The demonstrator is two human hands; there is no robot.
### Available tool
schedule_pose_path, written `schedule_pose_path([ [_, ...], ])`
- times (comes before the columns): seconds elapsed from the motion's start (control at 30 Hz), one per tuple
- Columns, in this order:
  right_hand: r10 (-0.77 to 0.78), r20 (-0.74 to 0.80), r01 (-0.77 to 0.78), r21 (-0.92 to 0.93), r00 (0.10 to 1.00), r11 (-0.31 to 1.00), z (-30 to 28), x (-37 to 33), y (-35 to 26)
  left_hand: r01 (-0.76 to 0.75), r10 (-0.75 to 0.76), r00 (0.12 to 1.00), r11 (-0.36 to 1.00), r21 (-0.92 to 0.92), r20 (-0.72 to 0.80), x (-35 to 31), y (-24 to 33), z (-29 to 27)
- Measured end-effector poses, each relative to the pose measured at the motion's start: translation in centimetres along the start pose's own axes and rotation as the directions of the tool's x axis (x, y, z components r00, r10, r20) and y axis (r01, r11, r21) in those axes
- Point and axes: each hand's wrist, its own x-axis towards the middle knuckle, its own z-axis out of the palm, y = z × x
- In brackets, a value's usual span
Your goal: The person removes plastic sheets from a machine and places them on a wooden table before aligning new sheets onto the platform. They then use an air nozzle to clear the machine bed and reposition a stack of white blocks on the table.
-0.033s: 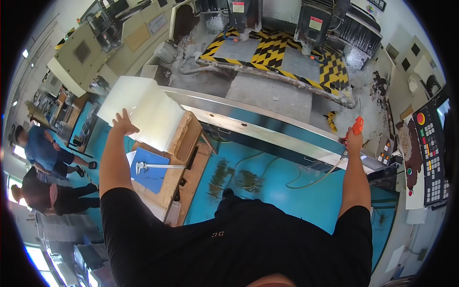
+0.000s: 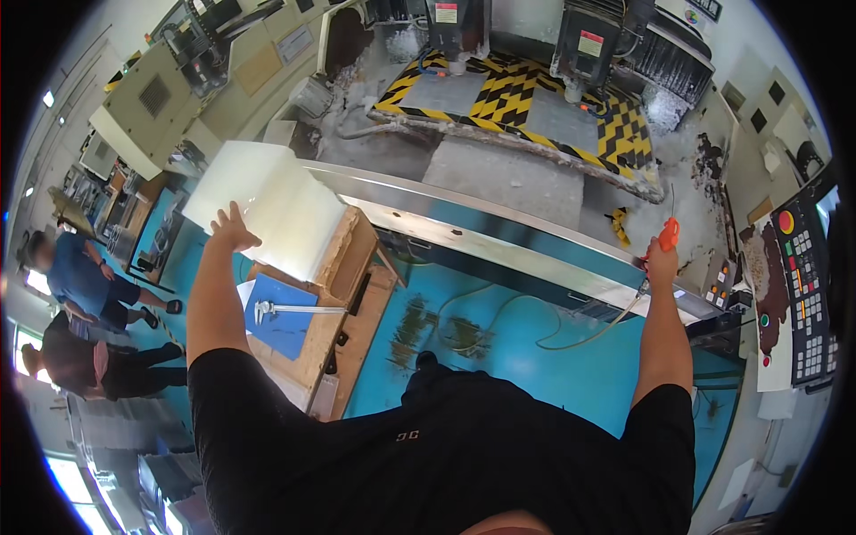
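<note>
My right hand (image 2: 661, 263) grips an orange air blow gun (image 2: 669, 234) by its handle, with the thin nozzle pointing up. A hose (image 2: 615, 323) trails from the gun down to the floor. Over on the left, my left hand (image 2: 234, 230) lies with fingers spread on a large white, slightly translucent block or stack of sheets (image 2: 294, 214); I cannot tell which. That white thing rests on a wooden stand (image 2: 343, 254). Beside it on the wood lies a blue folder or board (image 2: 283, 332) with a metal caliper (image 2: 303, 309) across it.
Ahead stands a machine with a metal front rail (image 2: 481, 214) and a bed edged in yellow-black striped tape (image 2: 504, 94), with whitish shavings around. A control panel (image 2: 802, 294) is at the right. Two people (image 2: 76, 267) stand at the left. The blue floor (image 2: 508, 366) has dark stains.
</note>
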Motion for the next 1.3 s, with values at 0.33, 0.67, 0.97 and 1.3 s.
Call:
schedule_pose_path([
  [0.33,-0.051,0.01,0.052,-0.127,0.999,0.991,0.2,0.0,0.2,0.005,-0.005,1.0,0.999,-0.052,-0.003,-1.4,-0.4,-0.3],
  [0.67,-0.065,0.017,0.067,-0.267,0.998,0.961,0.5,0.5,0.3,-0.016,0.015,1.0,0.997,-0.072,-0.012,-0.9,-0.5,-0.4],
  [0.97,-0.049,0.01,0.05,-0.249,0.999,0.967,0.5,-0.2,-0.3,-0.016,0.016,1.0,0.997,-0.076,-0.007,-0.7,-0.7,-0.2],
  [1.3,-0.077,-0.013,0.071,-0.266,0.997,0.961,0.8,1.0,2.0,-0.024,0.023,1.0,0.995,-0.093,-0.011,-0.8,-0.4,-0.1],
])
